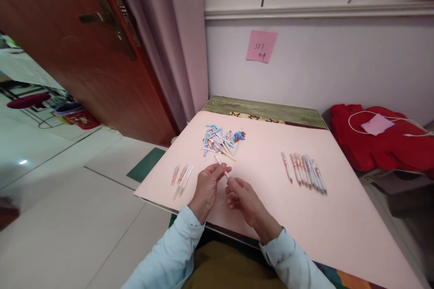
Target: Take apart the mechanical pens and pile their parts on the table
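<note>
We find both hands, left hand [206,187] and right hand [241,197], pinching one pen [222,165] at frame centre. Finished row [304,173] lies right; loose pile [220,140] remains above on the surface [339,216].

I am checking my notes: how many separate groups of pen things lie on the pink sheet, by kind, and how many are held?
Loose heaps of pen parts: 1
Neat rows of pens: 1
Small sets of barrels: 1
Pens held between left hand and right hand: 1
Total: 4
</note>
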The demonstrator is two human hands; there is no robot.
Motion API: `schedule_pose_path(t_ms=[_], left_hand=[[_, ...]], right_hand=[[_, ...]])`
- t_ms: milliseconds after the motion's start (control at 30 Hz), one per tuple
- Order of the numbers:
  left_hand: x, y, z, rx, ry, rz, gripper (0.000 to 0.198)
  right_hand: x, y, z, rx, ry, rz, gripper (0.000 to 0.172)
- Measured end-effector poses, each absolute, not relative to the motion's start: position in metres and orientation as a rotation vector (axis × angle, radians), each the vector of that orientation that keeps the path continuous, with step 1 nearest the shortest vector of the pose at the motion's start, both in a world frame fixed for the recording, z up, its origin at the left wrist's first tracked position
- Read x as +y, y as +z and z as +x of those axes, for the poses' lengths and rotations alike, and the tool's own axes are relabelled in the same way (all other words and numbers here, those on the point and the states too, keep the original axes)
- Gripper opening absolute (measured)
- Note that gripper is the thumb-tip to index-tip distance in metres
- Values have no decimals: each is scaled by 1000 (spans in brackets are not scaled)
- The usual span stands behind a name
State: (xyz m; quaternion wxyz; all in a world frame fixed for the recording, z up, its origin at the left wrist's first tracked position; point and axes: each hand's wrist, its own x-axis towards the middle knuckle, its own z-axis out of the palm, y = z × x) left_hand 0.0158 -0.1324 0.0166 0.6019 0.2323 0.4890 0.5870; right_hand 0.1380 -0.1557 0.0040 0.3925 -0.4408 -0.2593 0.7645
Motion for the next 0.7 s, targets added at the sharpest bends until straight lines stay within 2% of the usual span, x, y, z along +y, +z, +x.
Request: schedule_pose_path(t_ms=[100, 200, 433, 567, 700], left_hand=[[-131, 17, 15, 1166, 1344, 573, 33], [-127, 15, 14, 1171, 1407, 578, 32], [-117, 15, 7, 1193, 1452, 573, 31], [-118, 17, 3, 1216, 1501, 532, 34], [-120, 15, 3, 1269, 1491, 506, 37]], right_hand=[[-154, 2, 138, -595, 2065, -1079, 53], [-150, 1, 138, -583, 1975, -1045, 44], [-135, 1, 130, -638, 2045, -1086, 48], [-136, 1, 127, -834, 1822, -1114, 43], [-140, 0, 124, -911, 1660, -1163, 50]])
